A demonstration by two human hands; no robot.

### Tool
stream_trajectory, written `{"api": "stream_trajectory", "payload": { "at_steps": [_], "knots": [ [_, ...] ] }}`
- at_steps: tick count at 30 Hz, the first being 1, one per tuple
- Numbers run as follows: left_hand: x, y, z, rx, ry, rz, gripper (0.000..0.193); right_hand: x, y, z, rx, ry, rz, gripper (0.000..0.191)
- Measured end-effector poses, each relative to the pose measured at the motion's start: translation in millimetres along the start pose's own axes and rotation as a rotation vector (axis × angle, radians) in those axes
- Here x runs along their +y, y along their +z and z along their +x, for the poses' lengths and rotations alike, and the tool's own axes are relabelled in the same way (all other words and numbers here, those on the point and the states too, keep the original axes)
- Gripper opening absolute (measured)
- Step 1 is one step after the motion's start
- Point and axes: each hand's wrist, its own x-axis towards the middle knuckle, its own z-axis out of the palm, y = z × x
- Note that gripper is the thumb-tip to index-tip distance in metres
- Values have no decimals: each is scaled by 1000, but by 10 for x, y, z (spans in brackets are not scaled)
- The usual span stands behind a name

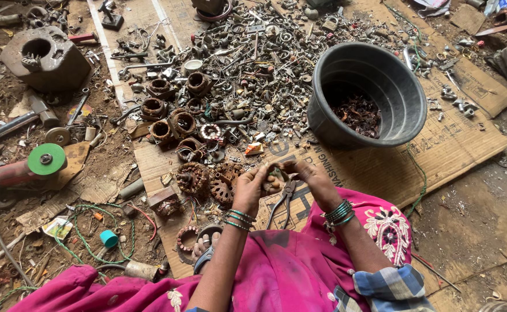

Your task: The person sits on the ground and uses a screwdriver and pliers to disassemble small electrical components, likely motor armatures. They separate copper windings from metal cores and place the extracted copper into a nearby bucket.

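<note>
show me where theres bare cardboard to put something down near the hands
Bare cardboard lies right of the black tub, and a strip in front of it near the right hand. Left of the left hand, motor windings crowd it.

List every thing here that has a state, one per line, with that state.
Left hand: closed on the small motor part, grip tight.
Right hand: closed on the same part from the other side.
Small motor part: held up between both hands.
Pliers: lying on the cardboard, handles spread.
Black tub: upright, with some copper scrap on its bottom.
Angle grinder: lying on the ground, green disc fitted.
</note>
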Motion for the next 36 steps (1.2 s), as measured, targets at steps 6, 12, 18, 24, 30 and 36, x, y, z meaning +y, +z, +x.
{"api": "stream_trajectory", "payload": {
  "at_steps": [6,12,18,24,30,36],
  "knots": [
    [3,-44,13,35,-75,-145,29,32,154,6,-200,-35,-68,39],
    [15,-80,13,12,-157,-163,32,69,83,24,-184,60,-17,31],
    [19,-75,-41,-83,-252,-50,31,89,42,-3,-116,170,283,26],
    [13,-16,-69,-90,-337,27,26,86,53,-6,-9,209,294,29],
    [-57,11,-19,37,-230,169,26,79,82,-31,10,187,251,23],
    [-119,170,-27,312,194,1065,32,115,146,-25,107,103,165,22]
  ]
}}
